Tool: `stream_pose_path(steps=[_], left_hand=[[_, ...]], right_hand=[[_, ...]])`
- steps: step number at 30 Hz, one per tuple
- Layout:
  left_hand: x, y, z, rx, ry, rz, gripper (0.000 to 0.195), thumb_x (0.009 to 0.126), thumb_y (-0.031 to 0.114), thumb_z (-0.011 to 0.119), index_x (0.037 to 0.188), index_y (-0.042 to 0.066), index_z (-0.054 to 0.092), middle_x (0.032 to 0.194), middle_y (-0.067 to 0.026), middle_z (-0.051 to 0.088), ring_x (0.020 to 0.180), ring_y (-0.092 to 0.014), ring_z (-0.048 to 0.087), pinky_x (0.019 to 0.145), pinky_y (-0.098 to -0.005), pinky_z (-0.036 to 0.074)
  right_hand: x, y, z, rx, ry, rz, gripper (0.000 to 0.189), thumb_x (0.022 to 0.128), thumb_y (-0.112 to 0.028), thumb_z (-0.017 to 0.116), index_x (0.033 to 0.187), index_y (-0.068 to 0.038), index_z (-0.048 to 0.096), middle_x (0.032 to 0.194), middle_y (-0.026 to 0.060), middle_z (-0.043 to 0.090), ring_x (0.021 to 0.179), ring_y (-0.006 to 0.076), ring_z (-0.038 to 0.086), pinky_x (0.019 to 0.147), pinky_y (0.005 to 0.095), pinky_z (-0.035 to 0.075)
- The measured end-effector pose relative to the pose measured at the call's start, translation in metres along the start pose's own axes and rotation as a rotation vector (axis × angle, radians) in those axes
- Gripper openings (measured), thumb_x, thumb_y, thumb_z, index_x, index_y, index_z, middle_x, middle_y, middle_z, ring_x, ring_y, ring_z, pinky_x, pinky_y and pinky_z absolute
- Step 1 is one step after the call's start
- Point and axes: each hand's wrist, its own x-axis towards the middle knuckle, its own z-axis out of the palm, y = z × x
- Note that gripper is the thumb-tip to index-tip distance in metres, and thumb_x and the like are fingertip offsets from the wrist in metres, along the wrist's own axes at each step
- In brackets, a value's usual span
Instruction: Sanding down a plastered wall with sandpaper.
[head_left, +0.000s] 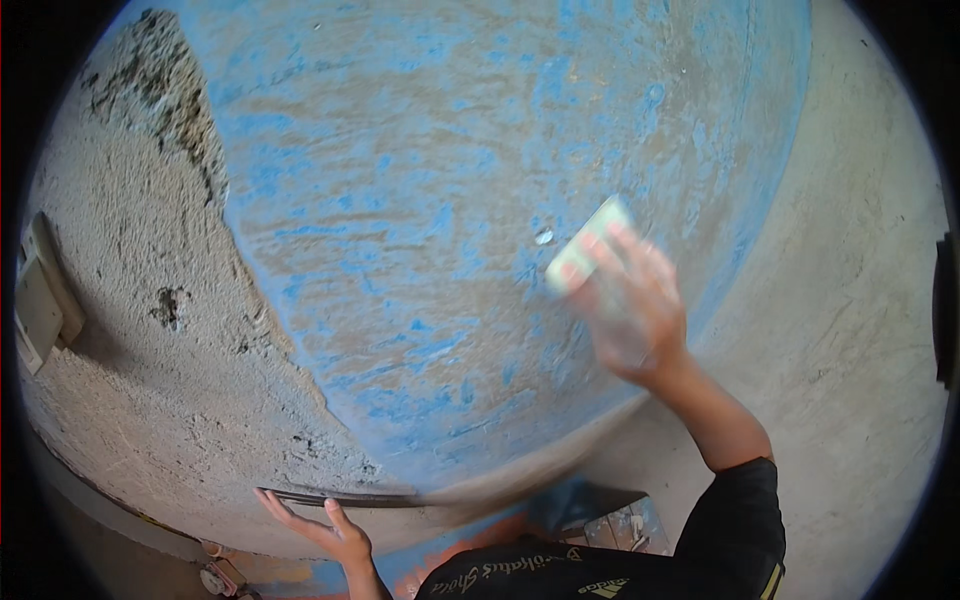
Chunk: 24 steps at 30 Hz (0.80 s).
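Note:
My right hand (637, 307), blurred by motion, grips a pale greenish-white flat block (586, 238). Its fingers lie over the block, and one long edge faces up and left against the wall. The painted wall (450, 172) there is patchy blue and grey, with streaks and worn areas. Just left of the block is a small shiny white spot (544, 237) on the wall. Low on the left, my left hand (337, 531) holds nothing, its fingers apart. It is beside a dark ridged strip (352, 498) along the wall's lower edge; whether it touches is unclear.
Left of the blue area is rough bare plaster (142, 225) with broken, pitted patches. A beige box-like fitting (45, 307) juts from it at the far left. A smooth grey wall (847, 300) adjoins on the right. Below, a paint-stained blue surface (622, 525) bears small items.

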Motion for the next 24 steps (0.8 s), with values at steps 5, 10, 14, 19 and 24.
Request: stream_pose_path(steps=[5,10,14,19,24], left_hand=[[-0.018,0.032,0.030,0.019,0.018,0.054,0.081,0.106,0.048,0.050,0.165,0.004,0.016,0.172,-0.0238,0.012,0.159,-0.043,0.013,0.125,-0.0618,0.013],[-0.023,0.070,0.051,0.016,0.061,0.142,0.081,0.105,0.047,0.052,0.164,0.004,0.018,0.172,-0.0244,0.012,0.159,-0.044,0.012,0.125,-0.0631,0.013],[-0.033,0.086,0.069,-0.012,0.019,0.139,0.085,0.104,0.049,0.055,0.165,0.004,0.016,0.172,-0.0270,0.006,0.159,-0.047,0.008,0.123,-0.0659,0.013],[-0.047,0.114,0.088,-0.001,0.054,0.143,0.080,0.103,0.043,0.056,0.163,0.004,0.022,0.172,-0.0258,0.011,0.159,-0.046,0.012,0.125,-0.0629,0.012],[-0.064,0.129,0.103,0.006,0.059,0.120,0.080,0.101,0.038,0.059,0.163,0.003,0.022,0.172,-0.0262,0.011,0.159,-0.046,0.012,0.125,-0.0624,0.011]], right_hand=[[0.015,0.051,-0.014,0.032,0.327,0.153,0.051,0.083,0.002,0.068,0.133,-0.005,0.069,0.133,0.0170,0.068,0.129,0.0353,0.062,0.100,0.0467,0.050],[0.020,0.036,-0.018,-0.042,0.139,-0.247,0.042,0.083,0.000,0.068,0.124,-0.006,0.074,0.122,0.0122,0.073,0.112,0.0305,0.069,0.094,0.0443,0.053],[0.010,0.090,-0.005,0.208,0.334,0.135,0.047,0.087,-0.008,0.075,0.134,-0.009,0.069,0.133,0.0152,0.069,0.134,0.0356,0.059,0.108,0.0508,0.045],[-0.021,0.064,0.018,0.106,0.072,-0.252,0.050,0.093,-0.003,0.065,0.143,-0.003,0.061,0.143,0.0174,0.063,0.141,0.0348,0.052,0.117,0.0536,0.034],[0.001,0.143,0.024,0.110,0.582,0.050,0.052,0.095,-0.019,0.073,0.144,-0.008,0.062,0.151,0.0136,0.059,0.146,0.0372,0.047,0.120,0.0527,0.030]])
